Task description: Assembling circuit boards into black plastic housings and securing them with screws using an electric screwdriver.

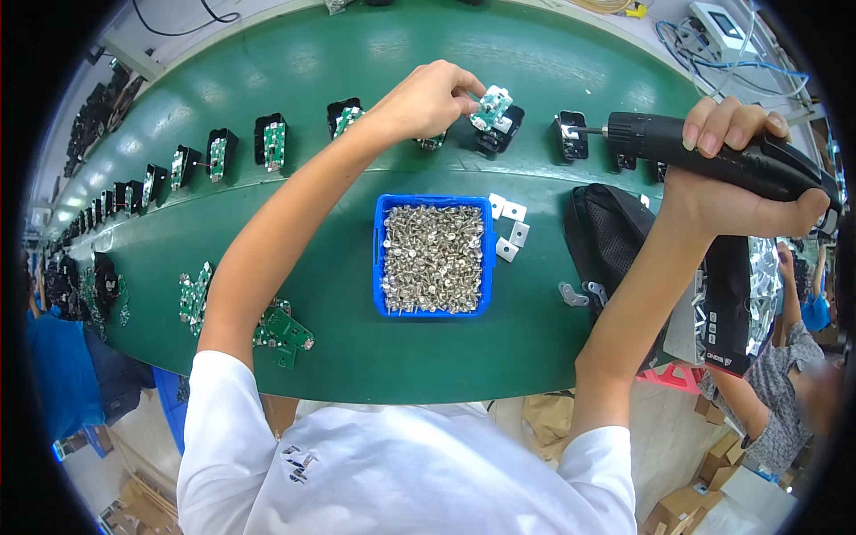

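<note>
My left hand (439, 96) reaches to the far side of the table, its fingers pinching the edge of a green circuit board (491, 109). The board sits tilted over a small black housing (502, 134). In my right hand (713, 169) is a black electric screwdriver (722, 147), lying nearly level and pointing left. Its bit reaches another black housing (572, 147) with a light metal piece inside; whether the tip touches is too small to tell. A blue bin (378, 259) full of silver screws (432, 259) stands between my forearms.
A curved row of black housings with boards (271, 143) runs left. Loose circuit boards (283, 334) lie by my left elbow. Square metal plates (513, 211) sit beside the bin. A black mesh bag (611, 223) and a box of metal parts (758, 294) stand right. Other people work at both sides.
</note>
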